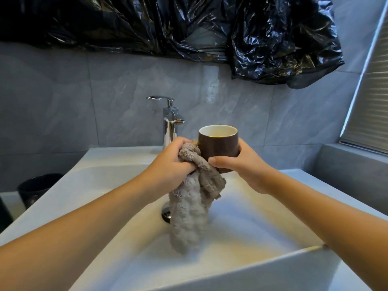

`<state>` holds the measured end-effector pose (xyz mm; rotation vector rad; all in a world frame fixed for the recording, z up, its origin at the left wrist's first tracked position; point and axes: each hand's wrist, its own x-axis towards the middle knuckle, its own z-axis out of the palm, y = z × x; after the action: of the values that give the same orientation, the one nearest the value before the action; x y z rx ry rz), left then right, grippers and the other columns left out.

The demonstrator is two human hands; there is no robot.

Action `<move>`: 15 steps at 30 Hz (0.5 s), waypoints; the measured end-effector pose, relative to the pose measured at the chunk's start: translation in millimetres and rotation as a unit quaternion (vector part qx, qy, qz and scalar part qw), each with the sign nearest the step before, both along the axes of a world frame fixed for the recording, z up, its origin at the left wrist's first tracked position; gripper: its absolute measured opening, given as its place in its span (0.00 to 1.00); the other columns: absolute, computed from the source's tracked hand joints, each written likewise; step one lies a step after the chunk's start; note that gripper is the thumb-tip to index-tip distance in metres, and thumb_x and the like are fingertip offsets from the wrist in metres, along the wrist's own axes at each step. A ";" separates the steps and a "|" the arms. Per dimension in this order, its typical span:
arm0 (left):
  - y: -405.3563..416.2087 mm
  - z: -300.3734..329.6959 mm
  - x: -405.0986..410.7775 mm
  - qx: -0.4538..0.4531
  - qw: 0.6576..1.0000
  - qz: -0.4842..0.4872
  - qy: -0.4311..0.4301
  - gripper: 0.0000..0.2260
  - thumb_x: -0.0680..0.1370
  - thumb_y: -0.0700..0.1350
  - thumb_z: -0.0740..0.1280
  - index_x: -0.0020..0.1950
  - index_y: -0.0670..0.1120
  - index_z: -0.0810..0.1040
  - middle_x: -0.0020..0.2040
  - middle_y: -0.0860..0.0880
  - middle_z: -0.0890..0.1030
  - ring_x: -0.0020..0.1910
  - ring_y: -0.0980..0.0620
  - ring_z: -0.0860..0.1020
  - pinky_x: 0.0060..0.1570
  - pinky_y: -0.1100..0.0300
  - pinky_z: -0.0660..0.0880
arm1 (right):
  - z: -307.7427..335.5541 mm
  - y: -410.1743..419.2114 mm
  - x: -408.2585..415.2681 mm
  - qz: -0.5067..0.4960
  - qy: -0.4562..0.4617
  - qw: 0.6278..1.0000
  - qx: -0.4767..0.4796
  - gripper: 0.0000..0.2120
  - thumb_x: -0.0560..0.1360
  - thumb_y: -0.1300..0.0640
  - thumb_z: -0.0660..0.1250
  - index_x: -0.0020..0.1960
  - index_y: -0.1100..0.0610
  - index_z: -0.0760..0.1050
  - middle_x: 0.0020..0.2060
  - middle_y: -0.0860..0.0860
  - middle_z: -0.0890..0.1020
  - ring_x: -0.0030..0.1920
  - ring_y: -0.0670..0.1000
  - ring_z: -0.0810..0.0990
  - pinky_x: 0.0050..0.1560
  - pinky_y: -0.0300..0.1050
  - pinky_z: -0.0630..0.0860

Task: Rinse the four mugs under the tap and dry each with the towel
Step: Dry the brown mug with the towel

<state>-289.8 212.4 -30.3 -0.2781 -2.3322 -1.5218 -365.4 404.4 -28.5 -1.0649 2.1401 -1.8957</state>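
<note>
Towel (190, 206) left of mug (218, 143), touching.

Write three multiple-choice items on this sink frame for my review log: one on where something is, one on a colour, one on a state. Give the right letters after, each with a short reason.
1. Where is the towel held?
A. Against the left side of the mug, over the sink
B. Folded on the window sill
C. Draped over the tap

2. What colour is the mug outside?
A. White
B. Dark brown
C. Bright red

3. Is water running from the tap?
A. Yes, a strong stream
B. Yes, into the mug
C. No stream shows

Key:
1 A: the left hand grips the towel beside the mug and its tail hangs into the basin.
2 B: the wall is dark brown, the inside pale, as the right hand holds it upright.
3 C: nothing falls below the spout.
</note>
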 end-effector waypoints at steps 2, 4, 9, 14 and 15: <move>1.5 5.6 6.7 0.086 0.995 -0.035 -0.028 0.12 0.78 0.33 0.66 0.58 0.48 0.75 0.49 0.44 0.83 0.49 0.50 0.82 0.46 0.56 0.79 | 1.1 -2.3 1.3 0.031 -0.023 0.999 0.003 0.20 0.73 0.56 0.71 0.64 0.53 0.77 0.57 0.53 0.84 0.57 0.54 0.83 0.52 0.45 0.79; -0.8 14.4 10.8 0.119 0.992 -0.043 -0.018 0.12 0.78 0.33 0.66 0.57 0.47 0.76 0.49 0.43 0.84 0.48 0.48 0.83 0.47 0.53 0.80 | 3.7 -4.9 3.1 0.034 -0.075 0.996 -0.025 0.22 0.75 0.46 0.67 0.66 0.53 0.76 0.60 0.55 0.83 0.62 0.56 0.81 0.60 0.50 0.77; -2.8 15.8 16.7 0.182 0.981 -0.055 -0.027 0.12 0.77 0.31 0.66 0.56 0.44 0.77 0.42 0.46 0.83 0.41 0.48 0.82 0.39 0.56 0.77 | 13.3 -6.7 13.8 0.064 -0.171 0.980 -0.081 0.29 0.74 0.33 0.57 0.57 0.53 0.83 0.57 0.56 0.84 0.55 0.54 0.83 0.58 0.46 0.79; 1.2 1.1 15.9 0.212 0.976 -0.024 -0.035 0.13 0.76 0.29 0.65 0.56 0.43 0.77 0.44 0.41 0.82 0.42 0.45 0.81 0.41 0.53 0.78 | 13.0 -12.2 14.9 0.038 -0.205 0.973 -0.095 0.28 0.71 0.35 0.64 0.56 0.57 0.81 0.52 0.57 0.85 0.49 0.53 0.84 0.54 0.47 0.79; 1.2 0.0 14.7 0.212 0.977 -0.016 -0.024 0.13 0.77 0.28 0.64 0.56 0.43 0.77 0.44 0.40 0.83 0.42 0.44 0.82 0.41 0.53 0.78 | 12.2 -14.1 14.0 0.030 -0.213 0.971 -0.103 0.28 0.69 0.35 0.66 0.56 0.57 0.81 0.51 0.57 0.85 0.48 0.54 0.84 0.53 0.47 0.80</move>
<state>-275.1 213.6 -30.4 -0.1708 -1.9751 -2.0079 -351.4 390.3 -16.2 -0.6572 1.6879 -2.1187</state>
